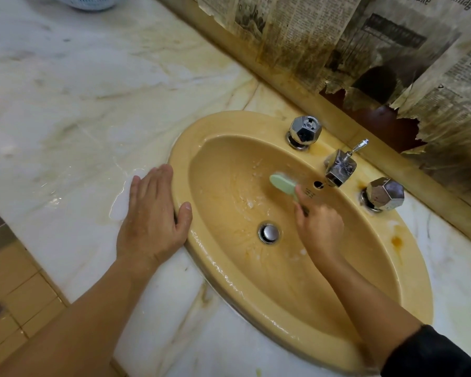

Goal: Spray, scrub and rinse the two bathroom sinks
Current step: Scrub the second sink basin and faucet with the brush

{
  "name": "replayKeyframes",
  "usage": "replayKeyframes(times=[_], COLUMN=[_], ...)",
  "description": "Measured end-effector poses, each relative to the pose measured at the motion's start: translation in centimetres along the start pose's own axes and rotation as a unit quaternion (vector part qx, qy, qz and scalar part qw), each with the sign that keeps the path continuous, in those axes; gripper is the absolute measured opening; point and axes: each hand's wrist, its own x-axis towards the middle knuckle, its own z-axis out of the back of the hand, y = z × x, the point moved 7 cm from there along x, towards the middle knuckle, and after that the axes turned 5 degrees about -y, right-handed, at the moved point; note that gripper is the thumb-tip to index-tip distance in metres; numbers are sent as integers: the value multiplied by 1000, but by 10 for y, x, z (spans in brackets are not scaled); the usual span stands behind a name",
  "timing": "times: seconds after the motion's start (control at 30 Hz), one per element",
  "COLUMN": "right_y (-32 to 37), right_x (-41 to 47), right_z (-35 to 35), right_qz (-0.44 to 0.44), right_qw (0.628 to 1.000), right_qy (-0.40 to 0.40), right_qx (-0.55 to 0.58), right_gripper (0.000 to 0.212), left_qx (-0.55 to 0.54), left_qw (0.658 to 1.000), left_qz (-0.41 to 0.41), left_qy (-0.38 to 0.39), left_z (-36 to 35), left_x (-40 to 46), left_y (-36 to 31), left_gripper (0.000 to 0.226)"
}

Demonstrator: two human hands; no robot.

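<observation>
My left hand [152, 216] lies flat on the wet marble counter [74, 104], fingers straight and together, the thumb hooked against the outer rim of the yellow sink [283, 308]. I put it there to prop myself, I think, so I can lean in over the basin without slipping on the soapy film that spreads beside my fingers.

Farther in, my right hand [320, 229] reaches down into the bowl, fingers curled round the handle of the green scrub brush [283, 186]. I hold it low on the handle with the head pushed forward and the bristles turned down to the ceramic, since that lets me bear on the back slope just under the spout [339, 170] and near the overflow hole [318, 184]. The drain stopper [269, 233] sits just left of my wrist, and suds streak the basin around it, so I judge I am at the scrubbing, with rinsing not yet done.

Beyond the brush stand the two faceted chrome taps [305, 130], one to each side of the spout. Rust-coloured stains mark the rim near the right one; those probably need the brush too. Behind them, torn, mildewed newspaper [337, 36] covers the wall.
</observation>
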Motion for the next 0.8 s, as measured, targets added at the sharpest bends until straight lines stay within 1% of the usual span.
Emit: replayKeyframes(times=[0.07, 0.1, 0.13, 0.2, 0.23, 0.33, 0.37, 0.47, 0.5, 0.6, 0.63, 0.67, 0.7, 0.73, 0.77, 0.8], right_y=[-3, -8, -12, -17, -16, -12, -15, -25, -21, -2, 0, -1, -1, 0, 6, 15], right_x=[-9, -10, -8, -7, -10, -22, -20, -9, -11, -24, -22, -15, -5, 5, 13, 18], right_z=[-24, -30, -32, -30, -32, -49, -50, -45, -46, -61, -60, -54, -45, -33, -20, -7], right_qz=[-7, -27, -51, -99, -111, -126, -136, -168, -165, -125, -123, -121, -108, -79, -38, 2], right_qw=[995, 991, 990, 988, 984, 961, 955, 954, 953, 947, 949, 957, 972, 986, 996, 1000], right_qy=[97, 126, 130, 107, 112, 194, 202, 158, 161, 234, 236, 220, 187, 140, 75, 10], right_qx=[-23, -20, -5, 58, 86, 155, 167, 193, 197, 182, 170, 143, 95, 41, 12, 17], right_gripper=[36, 36, 35, 32, 30, 31, 31, 30, 29, 31, 31, 31, 31, 31, 32, 34], left_qx=[0, 1, 0, -1, -2, -2, -2, -4, -5, 1, 4, 6, 6, 5, 4, 4], left_qw=[1000, 1000, 1000, 1000, 1000, 1000, 1000, 1000, 1000, 1000, 1000, 1000, 1000, 1000, 1000, 1000], left_qz=[0, 0, -1, -1, -1, -3, -2, 0, 0, -1, -2, -2, -2, -2, -2, -2], left_qy=[-1, -2, -3, -5, -6, -4, -4, -5, -5, -5, -5, -4, -3, -2, -1, -1], left_z=[0, 0, 0, 0, 0, 0, 0, 0, 0, 0, 0, 0, 0, 0, 0, -1], left_x=[0, 0, 0, 0, 0, 0, 1, 1, 1, 1, 0, 0, 0, 1, 1, 1], left_y=[0, 0, 0, 0, 0, -1, -1, -1, -1, -2, -1, -2, -2, -2, -1, -1], left_gripper=[71, 72, 72, 72, 72, 72, 72, 71, 71, 72, 72, 73, 73, 73, 72, 72])
